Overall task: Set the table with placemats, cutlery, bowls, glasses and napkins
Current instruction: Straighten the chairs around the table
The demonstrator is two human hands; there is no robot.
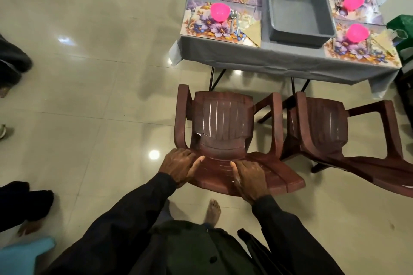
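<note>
Gripping the chair (223,118) back, left hand (178,167) and right hand (250,181) both clamp it. All four placemats (201,27) on the worktop (268,56) look fully set.

Grips backrest of brown plastic chair (223,123) with left hand (178,167) and right hand (250,182), facing worktop (268,56) laid with floral placemats (207,27), pink bowls (220,11).

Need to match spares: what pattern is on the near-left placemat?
Floral: the placemat has purple and blue flowers on a pale ground; head view.
</note>
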